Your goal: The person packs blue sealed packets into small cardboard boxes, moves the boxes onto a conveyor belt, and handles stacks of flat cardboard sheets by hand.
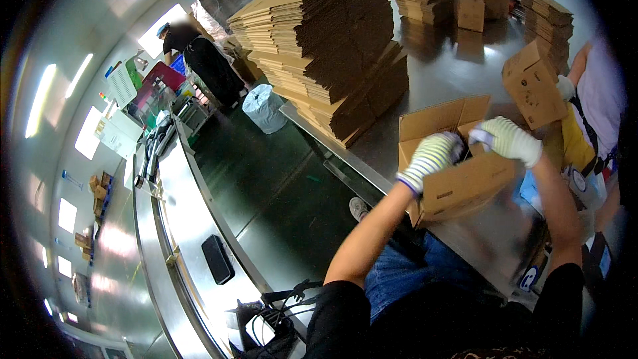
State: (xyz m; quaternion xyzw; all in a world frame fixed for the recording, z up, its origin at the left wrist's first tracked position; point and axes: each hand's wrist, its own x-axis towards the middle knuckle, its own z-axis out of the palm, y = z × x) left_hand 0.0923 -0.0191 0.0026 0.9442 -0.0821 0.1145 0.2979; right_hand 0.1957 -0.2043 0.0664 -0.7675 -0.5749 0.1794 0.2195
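An open cardboard box stands on the metal table in front of me, its flaps raised. My left hand, in a striped white-and-yellow knit glove, reaches over the box's near side with its fingers curled at the opening. Something dark shows by those fingertips, too small to name. My right hand, gloved the same way, hangs over the right part of the opening with its fingers drawn together. What the fingers of either hand hold, if anything, is hidden. The inside of the box is mostly covered by my hands.
A tall stack of flattened cardboard boxes rises on the metal table. At right, a co-worker's gloved hand touches another cardboard box. A black phone lies on the left bench. A person stands farther back, near a white bag.
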